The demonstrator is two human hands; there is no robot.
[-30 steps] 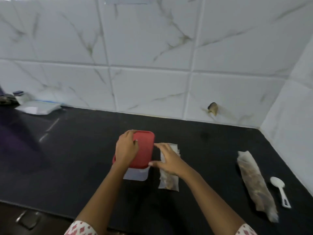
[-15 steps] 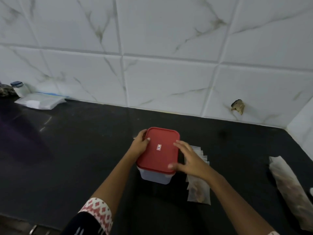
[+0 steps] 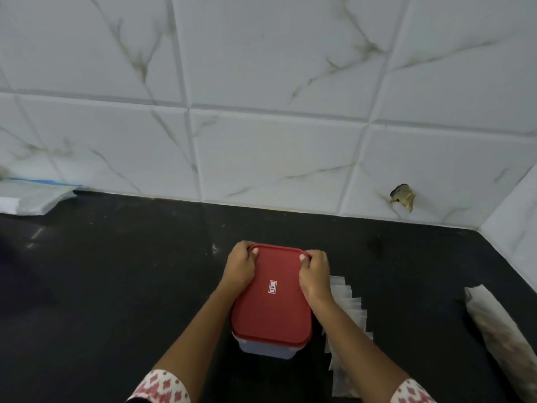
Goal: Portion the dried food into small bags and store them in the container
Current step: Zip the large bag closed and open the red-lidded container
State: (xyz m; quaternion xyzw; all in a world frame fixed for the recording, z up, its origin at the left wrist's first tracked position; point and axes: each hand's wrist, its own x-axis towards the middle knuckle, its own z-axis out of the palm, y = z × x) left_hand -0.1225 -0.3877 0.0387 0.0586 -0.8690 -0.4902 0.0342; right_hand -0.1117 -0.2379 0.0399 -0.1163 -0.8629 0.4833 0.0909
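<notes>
Left hand: we see it (image 3: 239, 269) curled over the far left corner of the red lid (image 3: 273, 309), thumb on top and fingers wrapped down past the edge, so it grips the lid.
Right hand: it (image 3: 315, 274) takes the far right corner the same way, thumb on top, fingers hooked over the rim.
Container: the clear tub (image 3: 266, 349) stands on the black bench (image 3: 116, 286) directly under and between both hands, with the lid sitting on it; its near end runs back between our forearms.
Small bags: a fanned stack (image 3: 353, 312) lies flat on the bench just outside the right hand, partly hidden under that forearm; we cannot tell whether it touches the tub.
Large bag of dried food: it (image 3: 499, 335) lies well beyond the right hand, out to the right.
Plastic packet: it (image 3: 32, 196) lies far out past the left hand, against the tiled wall (image 3: 261, 82).
</notes>
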